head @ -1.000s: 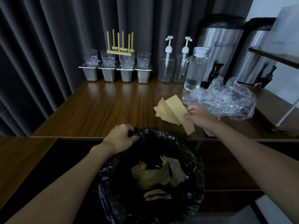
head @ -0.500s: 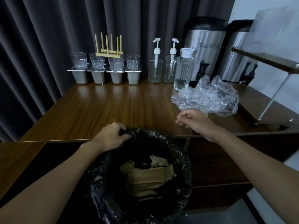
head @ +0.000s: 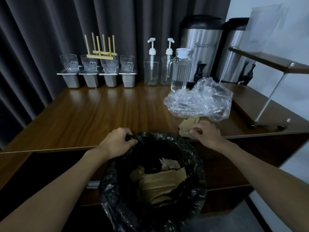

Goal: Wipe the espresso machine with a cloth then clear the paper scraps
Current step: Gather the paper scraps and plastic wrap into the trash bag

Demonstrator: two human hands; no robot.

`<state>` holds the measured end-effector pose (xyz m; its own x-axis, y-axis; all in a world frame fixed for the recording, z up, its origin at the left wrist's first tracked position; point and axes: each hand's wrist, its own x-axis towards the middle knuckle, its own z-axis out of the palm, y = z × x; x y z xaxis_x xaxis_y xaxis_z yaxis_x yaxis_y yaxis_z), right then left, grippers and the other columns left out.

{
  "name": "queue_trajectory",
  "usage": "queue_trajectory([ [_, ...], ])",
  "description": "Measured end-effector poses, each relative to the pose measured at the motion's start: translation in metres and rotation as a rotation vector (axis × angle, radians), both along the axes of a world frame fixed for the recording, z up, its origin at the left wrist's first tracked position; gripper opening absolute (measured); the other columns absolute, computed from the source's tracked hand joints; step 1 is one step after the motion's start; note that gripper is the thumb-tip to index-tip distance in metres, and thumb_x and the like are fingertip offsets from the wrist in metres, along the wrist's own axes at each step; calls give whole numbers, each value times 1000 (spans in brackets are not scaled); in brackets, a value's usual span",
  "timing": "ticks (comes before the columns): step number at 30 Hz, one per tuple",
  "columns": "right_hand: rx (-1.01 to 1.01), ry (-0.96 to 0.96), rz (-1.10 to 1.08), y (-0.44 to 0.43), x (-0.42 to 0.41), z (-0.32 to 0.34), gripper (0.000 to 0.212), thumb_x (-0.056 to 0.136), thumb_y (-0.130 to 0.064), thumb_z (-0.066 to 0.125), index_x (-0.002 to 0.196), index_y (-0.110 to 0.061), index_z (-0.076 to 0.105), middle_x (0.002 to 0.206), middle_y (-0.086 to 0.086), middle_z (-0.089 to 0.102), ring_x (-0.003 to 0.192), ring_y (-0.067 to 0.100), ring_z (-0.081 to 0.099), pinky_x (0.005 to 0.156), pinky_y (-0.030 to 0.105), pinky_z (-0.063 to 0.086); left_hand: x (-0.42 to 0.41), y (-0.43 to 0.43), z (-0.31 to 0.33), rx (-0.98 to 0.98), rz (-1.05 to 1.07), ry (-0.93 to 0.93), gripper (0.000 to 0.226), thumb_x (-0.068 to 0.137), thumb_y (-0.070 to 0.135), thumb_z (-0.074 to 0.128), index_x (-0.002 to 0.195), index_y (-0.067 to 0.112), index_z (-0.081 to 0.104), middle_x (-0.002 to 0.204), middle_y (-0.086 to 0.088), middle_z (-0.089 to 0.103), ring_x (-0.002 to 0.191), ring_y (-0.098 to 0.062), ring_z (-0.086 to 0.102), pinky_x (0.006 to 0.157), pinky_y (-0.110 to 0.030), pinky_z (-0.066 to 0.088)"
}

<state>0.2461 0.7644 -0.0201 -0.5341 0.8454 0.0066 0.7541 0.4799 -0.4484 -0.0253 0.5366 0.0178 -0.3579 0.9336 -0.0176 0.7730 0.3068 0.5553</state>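
A bin lined with a black bag [head: 192, 173] stands below the counter's front edge, with several brown paper scraps [head: 160, 183] lying inside. My left hand [head: 117, 143] grips the bag's rim at its far left side. Brown paper scraps [head: 185, 126] lie on the wooden counter [head: 100, 114] near its front edge, partly under a crumpled clear plastic bag [head: 199, 101]. My right hand [head: 207, 133] rests on those scraps with its fingers curled round them. No cloth or espresso machine is in view.
Along the back of the counter stand several glasses on steel tubs [head: 97, 77], a wooden rack [head: 100, 47], two pump bottles [head: 151, 64], a water jug [head: 179, 71] and two steel urns [head: 200, 46]. A small shelf stand [head: 270, 91] occupies the right end.
The scraps my right hand held over the bin a second ago now lie inside it. The hand then went back to the counter and took hold of more scraps. My left hand stayed on the bag.
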Motion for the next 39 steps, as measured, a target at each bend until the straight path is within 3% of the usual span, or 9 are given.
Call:
queue_trajectory([
  [4,-9,46,-27,0,-4,5,10,80,-53,60,79,-46,54,108,-6,61,111,30,54,95,51,44,0,0,0,-11,6,12,15,94,34,68,90,20,64,69,4,65,48,2,56,40,-13,32],
  [8,5,46,-95,1,-14,9,47,70,-45,76,103,-34,43,112,-2,48,111,22,41,95,48,40,1,0,-2,-19,10,16,16,94,33,67,91,17,65,68,4,64,44,6,54,39,-13,31],
  [11,-56,252,-84,1,-18,11,55,70,-24,81,111,-23,43,117,3,46,111,22,45,83,38,46,-2,1,-5,-11,34,3,16,93,34,69,86,21,64,70,3,68,49,3,59,42,-14,36],
  [15,-155,562,-82,-9,-21,24,39,83,2,64,114,-14,48,109,5,56,100,19,56,61,22,43,-4,1,-8,7,48,-15,16,92,32,70,83,20,64,69,5,67,53,3,61,43,-13,37],
  [22,-11,743,44,-43,-23,62,26,87,1,64,106,-17,58,101,-6,62,96,9,64,71,20,56,-6,2,-7,8,35,-33,16,92,32,71,83,21,65,69,4,68,52,0,61,43,-15,38],
  [25,-66,817,170,-63,-22,81,23,87,3,65,105,-12,61,100,-1,65,89,6,67,69,20,56,-6,3,-7,16,48,0,18,91,32,72,80,21,64,69,4,65,56,-3,60,44,-14,37],
  [33,-211,572,477,-108,-20,74,24,87,-4,69,109,-10,62,102,2,65,90,11,68,71,23,56,-8,4,-9,30,91,-20,18,87,33,75,81,17,68,69,4,67,59,-4,61,47,-17,39],
  [36,-176,498,499,-115,-20,75,18,91,-12,67,108,-13,63,105,-4,63,68,15,70,53,24,54,-9,5,-10,35,107,-39,18,86,32,76,78,18,67,67,5,66,56,-2,59,47,-16,38],
  [39,107,585,461,-115,-23,85,14,91,-16,66,105,-14,64,94,-8,63,49,10,57,47,19,45,-8,4,-10,41,110,-45,19,86,30,76,78,16,67,67,3,66,57,-5,60,49,-19,40],
])
